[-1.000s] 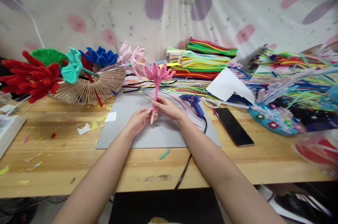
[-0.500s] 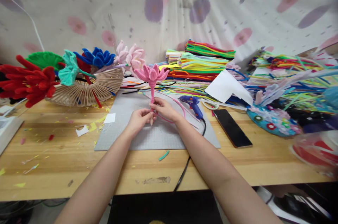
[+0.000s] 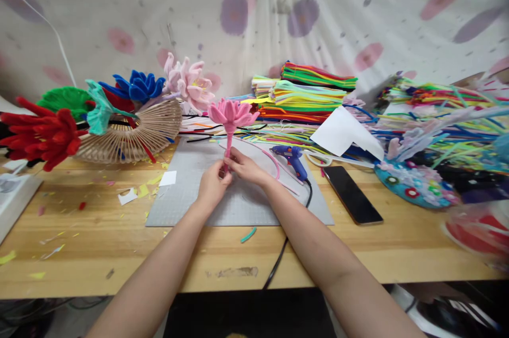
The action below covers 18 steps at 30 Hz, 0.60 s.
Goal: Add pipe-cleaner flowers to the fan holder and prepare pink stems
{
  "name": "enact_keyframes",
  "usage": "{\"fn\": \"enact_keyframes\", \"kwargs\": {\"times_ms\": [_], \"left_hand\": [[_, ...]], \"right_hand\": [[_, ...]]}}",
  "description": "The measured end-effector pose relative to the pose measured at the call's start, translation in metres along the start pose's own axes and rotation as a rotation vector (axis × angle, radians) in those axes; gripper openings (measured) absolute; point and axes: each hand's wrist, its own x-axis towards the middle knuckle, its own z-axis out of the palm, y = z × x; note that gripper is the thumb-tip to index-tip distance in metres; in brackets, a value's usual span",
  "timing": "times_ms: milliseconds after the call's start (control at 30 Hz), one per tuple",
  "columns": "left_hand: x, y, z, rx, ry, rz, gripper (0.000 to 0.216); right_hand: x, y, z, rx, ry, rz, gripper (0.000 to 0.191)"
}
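A pink pipe-cleaner flower (image 3: 231, 115) stands upright between my hands, its wrapped stem running down into my fingers. My left hand (image 3: 215, 183) is closed around the lower stem. Just above and to the right, my right hand (image 3: 244, 165) pinches the stem with thumb and fingertips. The stem's lower end is hidden in my fingers. Below the flower lies a grey cutting mat (image 3: 238, 210). A loose pink pipe cleaner (image 3: 275, 162) curves over the mat to the right of my hands, beside a blue glue gun (image 3: 292, 159).
A wooden fan (image 3: 157, 133) with red, teal and blue flowers stands at the left. Bundled pipe cleaners (image 3: 310, 95) are stacked at the back. A phone (image 3: 353, 195) lies right of the mat, near a blue decorated piece (image 3: 413, 184). A black cord (image 3: 280, 261) crosses the front edge.
My left hand has turned and its fingers have closed further round the lower stem, covering the end that showed before. The flower has tilted slightly, and the view has shifted a little.
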Motion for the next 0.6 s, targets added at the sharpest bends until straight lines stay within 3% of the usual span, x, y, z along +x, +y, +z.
{"fn": "enact_keyframes", "kwargs": {"times_ms": [167,300,500,600], "left_hand": [[0.000,-0.008,0.003,-0.205,-0.103,-0.088,0.011],[0.003,-0.010,0.004,-0.487,-0.255,-0.318,0.017],[0.012,-0.009,-0.018,-0.758,-0.575,-0.512,0.024],[0.014,-0.007,-0.026,-0.877,-0.647,-0.602,0.024]], "right_hand": [[0.000,0.006,-0.002,0.022,-0.004,0.003,0.010],[-0.001,0.009,-0.003,0.055,-0.019,0.007,0.016],[-0.002,0.009,-0.004,0.213,-0.059,0.000,0.025],[-0.002,0.006,-0.005,0.244,-0.074,0.040,0.030]]}}
